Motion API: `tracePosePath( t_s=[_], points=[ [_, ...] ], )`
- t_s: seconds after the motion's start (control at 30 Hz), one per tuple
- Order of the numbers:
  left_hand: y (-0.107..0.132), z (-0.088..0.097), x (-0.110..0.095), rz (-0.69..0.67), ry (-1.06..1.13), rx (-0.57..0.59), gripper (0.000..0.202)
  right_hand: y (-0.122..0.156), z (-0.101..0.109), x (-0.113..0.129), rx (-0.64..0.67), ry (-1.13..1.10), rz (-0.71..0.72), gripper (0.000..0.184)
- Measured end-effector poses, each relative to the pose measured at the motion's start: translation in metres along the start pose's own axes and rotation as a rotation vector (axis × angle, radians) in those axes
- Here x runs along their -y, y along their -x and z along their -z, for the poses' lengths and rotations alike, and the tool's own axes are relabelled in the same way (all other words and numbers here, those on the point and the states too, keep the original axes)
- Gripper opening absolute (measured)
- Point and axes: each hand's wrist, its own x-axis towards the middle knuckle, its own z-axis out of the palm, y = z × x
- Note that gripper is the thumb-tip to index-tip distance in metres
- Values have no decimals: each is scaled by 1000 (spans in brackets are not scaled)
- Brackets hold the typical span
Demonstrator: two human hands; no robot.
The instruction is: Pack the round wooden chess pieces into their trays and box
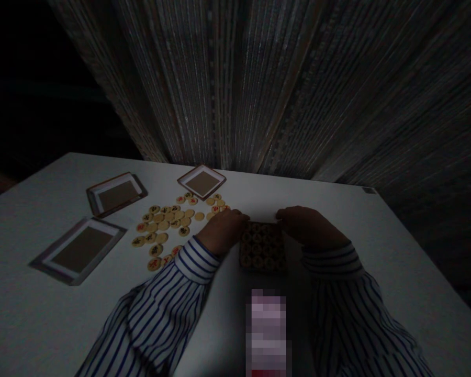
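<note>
Characters (184, 231) on the round pieces (164, 225) are illegible

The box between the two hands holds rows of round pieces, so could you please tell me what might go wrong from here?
The left hand and right hand are near the far corners of the box; an uneven nudge might jolt the packed pieces. The left sleeve overlaps the loose pieces in view and could sweep some aside. Dim light might make markings easy to misread.

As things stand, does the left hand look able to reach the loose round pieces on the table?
Probably yes. The left hand is at the box's far left corner, the nearest loose pieces lie just beside it, and nothing visible stands between.
</note>
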Motion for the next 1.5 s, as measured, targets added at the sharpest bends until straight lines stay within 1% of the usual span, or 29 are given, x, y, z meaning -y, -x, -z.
tracePosePath(
  t_s=[0.1,0.33,0.53,0.67,1.0,1.07,1.13,1.27,1.33,1.4,1.5],
  points=[
    [-1,-1,0,15,7,21,24,0,0,2,44,37,0,25],
    [-2,2,-3,15,72,60,22,2,2,4,63,54,8,25],
    [-3,-2,0,-14,49,42,24,-2,-4,1,79,4,-1,27],
    [-3,-2,-1,-7,60,49,24,-2,-6,0,71,-3,12,27],
    [-1,0,-2,-2,91,66,25,-1,-4,-1,82,9,29,25],
    [-1,0,-1,2,89,34,26,-1,-1,-1,33,10,14,25],
    [0,3,0,31,70,-39,28,-1,3,0,-63,19,-3,25],
    [2,16,-1,136,-19,-202,22,-4,13,6,-353,12,-77,30],
    [4,25,-1,160,-2,-284,21,-5,15,9,-474,-21,-107,33],
    [7,32,1,160,44,-352,20,-5,15,10,-525,-54,-106,34],
    [13,41,4,158,89,-415,20,-5,14,10,-536,-87,-104,33]
  ],
)
